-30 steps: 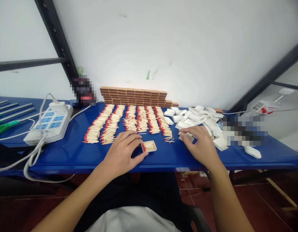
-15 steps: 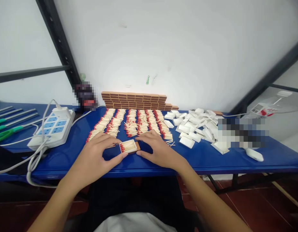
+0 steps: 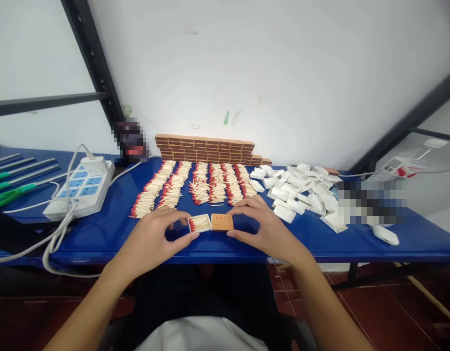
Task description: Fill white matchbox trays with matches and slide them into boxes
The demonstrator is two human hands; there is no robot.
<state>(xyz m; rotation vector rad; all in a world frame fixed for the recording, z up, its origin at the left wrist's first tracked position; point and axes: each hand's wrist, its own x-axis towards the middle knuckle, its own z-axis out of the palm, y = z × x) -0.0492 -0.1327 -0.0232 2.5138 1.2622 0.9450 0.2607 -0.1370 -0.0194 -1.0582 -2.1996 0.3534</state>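
Between finger and thumb, my left hand [image 3: 162,229] pinches a small white matchbox tray [image 3: 199,224] with red-tipped matches lying in it. My right hand [image 3: 259,224] grips an orange-brown matchbox sleeve [image 3: 222,222] by its right end, its printed face up. Tray and sleeve meet end to end, or nearly so, in front of me; whether the tray's end has entered the sleeve I cannot tell. Just beyond the hands, long rows of loose matches [image 3: 152,192] lie on the blue table [image 3: 210,248].
Behind the matches, closed matchboxes [image 3: 206,148] are stacked like a brick wall. Several white trays [image 3: 298,185] are heaped at the right. A power strip [image 3: 82,190] with cables and green-handled tools [image 3: 16,195] lie at the left. A white object [image 3: 384,235] sits near the right front.
The sleeve, earlier mostly hidden behind the tray's right end, now shows its full printed face. My right hand has moved right, away from the left. The view has shifted slightly.
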